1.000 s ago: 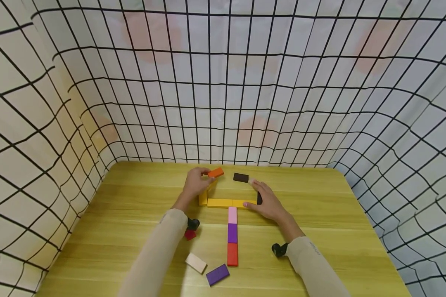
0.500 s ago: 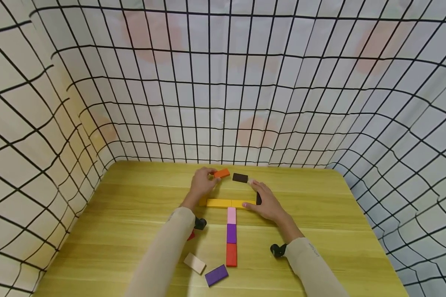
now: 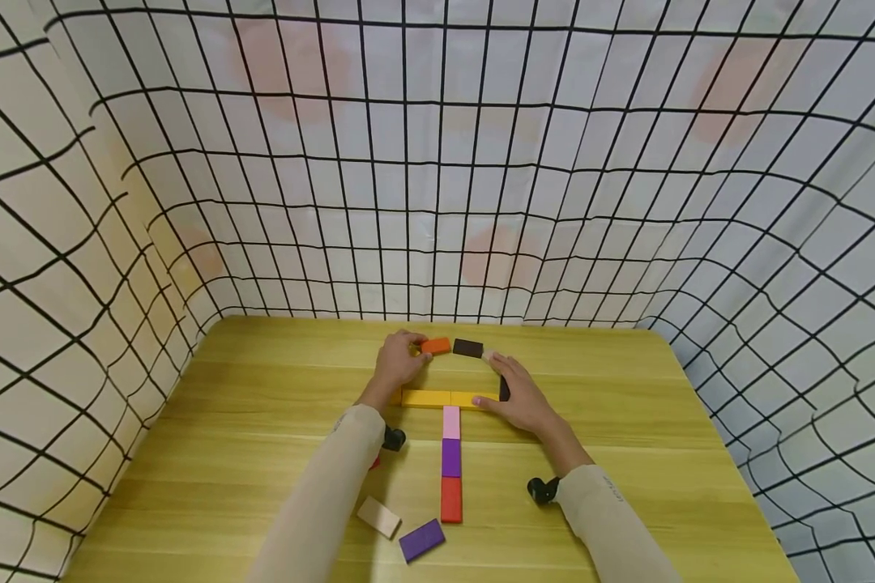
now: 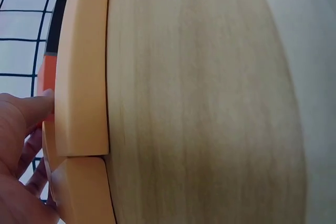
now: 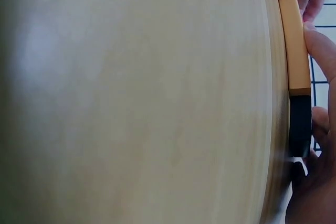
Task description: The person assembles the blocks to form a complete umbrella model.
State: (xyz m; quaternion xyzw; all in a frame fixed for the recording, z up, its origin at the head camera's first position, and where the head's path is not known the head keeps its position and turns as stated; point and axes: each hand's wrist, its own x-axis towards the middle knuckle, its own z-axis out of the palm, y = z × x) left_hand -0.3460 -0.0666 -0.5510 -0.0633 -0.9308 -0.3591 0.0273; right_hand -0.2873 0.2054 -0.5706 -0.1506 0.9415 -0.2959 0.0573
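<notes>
The table (image 3: 649, 405) supported the whole layout. My hands were apart: my left hand (image 3: 399, 358) pinched the left end of the orange block (image 3: 436, 346), while my right hand (image 3: 521, 395) was spread around the side black block (image 3: 505, 389), its thumb at the yellow bar (image 3: 426, 398) and its fingertips at the pale block (image 3: 488, 354); whether it pressed, I could not tell. The column (image 3: 450, 458) of pink, purple and red blocks ran near to far and met the near side of the yellow bar, which ran left to right. The orange block lay beyond that bar, just left of the far black block (image 3: 468, 348). Its long axis ran left to right, tilted slightly, with the right end farther and facing the far black block. I judged the step in hand to be alignment of the far row; the next move seemed to call for squaring the orange block end to end, then releasing it without disturbing its neighbours.
</notes>
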